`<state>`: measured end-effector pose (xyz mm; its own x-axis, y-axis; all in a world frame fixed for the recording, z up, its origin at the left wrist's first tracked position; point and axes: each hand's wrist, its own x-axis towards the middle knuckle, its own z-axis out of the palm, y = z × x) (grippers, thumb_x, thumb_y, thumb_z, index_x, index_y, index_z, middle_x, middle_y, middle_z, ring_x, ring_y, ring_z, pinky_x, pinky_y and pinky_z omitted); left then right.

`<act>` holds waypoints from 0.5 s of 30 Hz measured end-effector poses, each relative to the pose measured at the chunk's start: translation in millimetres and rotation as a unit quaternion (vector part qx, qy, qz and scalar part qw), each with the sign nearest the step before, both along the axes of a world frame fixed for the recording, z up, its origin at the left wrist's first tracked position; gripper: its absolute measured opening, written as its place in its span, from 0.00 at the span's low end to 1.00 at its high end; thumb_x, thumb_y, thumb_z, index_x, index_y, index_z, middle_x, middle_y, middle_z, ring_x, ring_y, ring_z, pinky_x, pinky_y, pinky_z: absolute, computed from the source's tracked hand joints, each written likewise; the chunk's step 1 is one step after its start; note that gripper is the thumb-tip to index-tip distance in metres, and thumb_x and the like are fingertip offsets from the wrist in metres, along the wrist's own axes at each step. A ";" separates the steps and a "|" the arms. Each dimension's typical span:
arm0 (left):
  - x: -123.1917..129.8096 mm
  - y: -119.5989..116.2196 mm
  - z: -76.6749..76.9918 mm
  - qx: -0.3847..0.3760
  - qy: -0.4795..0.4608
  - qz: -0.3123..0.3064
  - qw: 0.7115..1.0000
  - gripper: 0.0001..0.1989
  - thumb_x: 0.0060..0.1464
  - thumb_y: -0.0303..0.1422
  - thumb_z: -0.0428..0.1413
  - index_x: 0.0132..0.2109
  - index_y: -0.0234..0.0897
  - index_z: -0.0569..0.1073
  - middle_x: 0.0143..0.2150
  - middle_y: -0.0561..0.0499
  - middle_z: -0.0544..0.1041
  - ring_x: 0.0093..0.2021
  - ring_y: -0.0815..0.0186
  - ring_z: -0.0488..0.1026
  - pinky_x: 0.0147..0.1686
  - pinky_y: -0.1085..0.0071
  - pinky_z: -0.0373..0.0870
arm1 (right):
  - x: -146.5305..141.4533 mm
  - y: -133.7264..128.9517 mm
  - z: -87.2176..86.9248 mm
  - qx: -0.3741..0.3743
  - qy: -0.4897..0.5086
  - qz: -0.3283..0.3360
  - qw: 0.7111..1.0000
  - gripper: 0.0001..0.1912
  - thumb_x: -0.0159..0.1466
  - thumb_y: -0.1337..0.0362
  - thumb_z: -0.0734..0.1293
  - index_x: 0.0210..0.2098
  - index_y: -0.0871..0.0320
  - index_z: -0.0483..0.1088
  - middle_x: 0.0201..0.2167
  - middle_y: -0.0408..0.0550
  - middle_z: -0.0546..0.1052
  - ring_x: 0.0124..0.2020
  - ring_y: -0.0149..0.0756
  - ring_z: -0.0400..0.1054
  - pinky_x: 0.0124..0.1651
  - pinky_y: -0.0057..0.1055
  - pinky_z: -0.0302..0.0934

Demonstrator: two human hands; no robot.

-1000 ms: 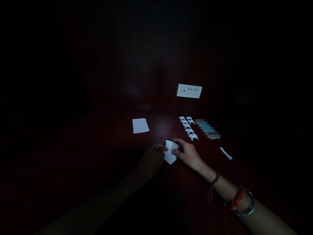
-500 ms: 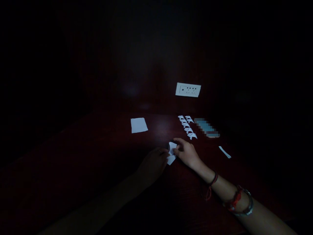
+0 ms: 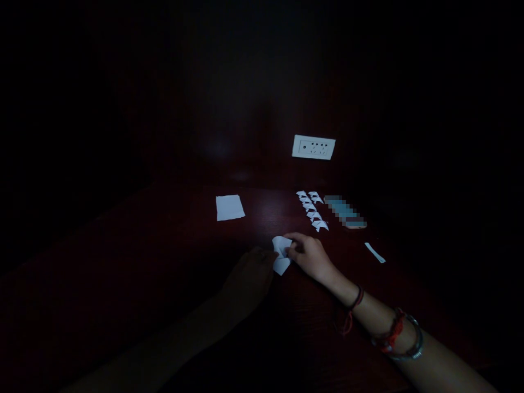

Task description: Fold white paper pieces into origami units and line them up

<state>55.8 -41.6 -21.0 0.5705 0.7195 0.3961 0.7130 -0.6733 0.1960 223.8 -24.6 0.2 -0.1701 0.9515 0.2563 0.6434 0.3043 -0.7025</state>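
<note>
A small white paper (image 3: 281, 265), partly folded with its upper part curling up, is between my two hands on the dark red table (image 3: 172, 229). My right hand (image 3: 311, 257) pinches its right edge between thumb and fingers. From the left, my left hand (image 3: 252, 273), dim in shadow, grips the paper's left side with its fingertips. Beyond my right hand, several small folded white paper pieces (image 3: 314, 216) lie in two rows, one longer than the other. A stack of flat white paper (image 3: 230, 208) rests farther back on the left.
A phone with a blurred screen (image 3: 344, 212) lies right of the folded pieces. Nearer on the right is a thin white paper strip (image 3: 375, 252). A white socket panel (image 3: 314, 147) is on the dark wall behind the table.
The paper between my hands has shifted slightly left and shows more of its curled upper part. My left hand has moved a little left. The whole view has shifted slightly.
</note>
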 end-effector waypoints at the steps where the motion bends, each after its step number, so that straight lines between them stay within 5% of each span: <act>1: 1.2 -1.5 0.0 0.000 0.006 0.004 1.000 0.15 0.51 0.23 0.44 0.46 0.33 0.65 0.44 0.44 0.68 0.44 0.59 0.63 0.43 0.60 0.60 | -0.1 -0.6 1.0 0.004 -0.007 0.004 1.000 0.16 0.52 0.71 0.61 0.41 0.57 0.67 0.24 0.42 0.72 0.25 0.28 0.66 0.32 0.24 0.59; 15: 2.0 3.8 -3.7 -0.040 -0.053 0.028 0.997 0.13 0.53 0.23 0.44 0.45 0.35 0.65 0.43 0.47 0.68 0.41 0.62 0.65 0.42 0.63 0.63 | -1.3 -3.4 4.4 0.027 -0.037 0.026 0.999 0.10 0.52 0.71 0.61 0.34 0.57 0.67 0.24 0.41 0.71 0.24 0.27 0.64 0.29 0.23 0.55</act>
<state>57.7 -37.9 -24.7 0.4867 0.7802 0.3930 0.7208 -0.6128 0.3238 222.6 -28.0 4.6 -0.2396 0.9258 0.2925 0.6746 0.3754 -0.6356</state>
